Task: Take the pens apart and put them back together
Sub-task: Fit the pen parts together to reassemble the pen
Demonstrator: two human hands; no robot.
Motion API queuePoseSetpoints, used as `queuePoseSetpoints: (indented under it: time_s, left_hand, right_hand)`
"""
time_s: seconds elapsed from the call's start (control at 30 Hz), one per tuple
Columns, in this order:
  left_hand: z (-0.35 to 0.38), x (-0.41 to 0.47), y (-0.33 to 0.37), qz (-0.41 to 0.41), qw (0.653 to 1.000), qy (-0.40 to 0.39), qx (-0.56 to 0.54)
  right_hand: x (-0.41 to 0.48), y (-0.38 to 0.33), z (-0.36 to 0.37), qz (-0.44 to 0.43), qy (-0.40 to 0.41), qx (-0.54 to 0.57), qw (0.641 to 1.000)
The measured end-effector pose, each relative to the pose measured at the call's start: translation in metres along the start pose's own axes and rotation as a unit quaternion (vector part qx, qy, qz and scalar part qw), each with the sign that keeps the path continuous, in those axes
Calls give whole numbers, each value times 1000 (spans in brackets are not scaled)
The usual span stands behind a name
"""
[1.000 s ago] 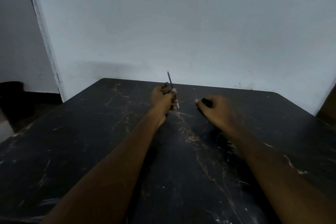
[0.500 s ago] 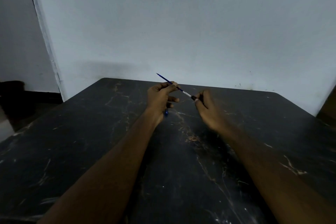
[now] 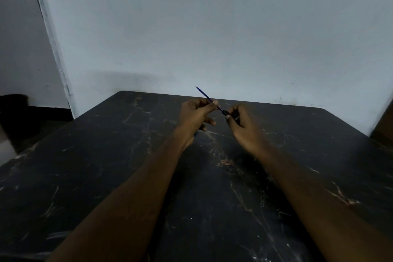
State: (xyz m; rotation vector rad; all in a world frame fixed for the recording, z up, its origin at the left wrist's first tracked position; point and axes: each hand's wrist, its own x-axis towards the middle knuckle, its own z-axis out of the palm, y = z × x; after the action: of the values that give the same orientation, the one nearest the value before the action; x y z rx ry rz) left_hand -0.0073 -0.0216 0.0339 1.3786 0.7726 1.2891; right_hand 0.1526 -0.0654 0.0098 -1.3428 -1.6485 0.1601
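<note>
A thin blue pen refill (image 3: 204, 95) is pinched between the thumb and fingers of my left hand (image 3: 194, 116), its free end slanting up and to the left. Its lower end goes into a dark pen barrel (image 3: 228, 113) that my right hand (image 3: 244, 128) grips. Most of the barrel is hidden inside my right fingers. Both hands hover just above the far middle of the black marbled table (image 3: 106, 166). A small blue piece (image 3: 195, 133) peeks out under my left wrist; what it is cannot be told.
A pale wall (image 3: 212, 27) rises right behind the table's far edge. A dark shape (image 3: 12, 102) sits on the floor at the far left. A brown object (image 3: 385, 127) stands at the table's right edge.
The refill went from pointing nearly straight up to slanting toward my right hand. Its white section has slid into the barrel as the hands came together.
</note>
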Motion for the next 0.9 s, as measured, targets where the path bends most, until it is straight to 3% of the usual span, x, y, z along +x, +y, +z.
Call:
queuePoseSetpoints:
  time_s: [0.47,0.9]
  left_hand:
    - [-3,-1,0,15,998,41,-53]
    - [-3,-4,-7,29,999,3,32]
  right_hand:
    - [-1,-1,4,-9,28,20,999]
    - [-3,-9,4,39,19,53,998]
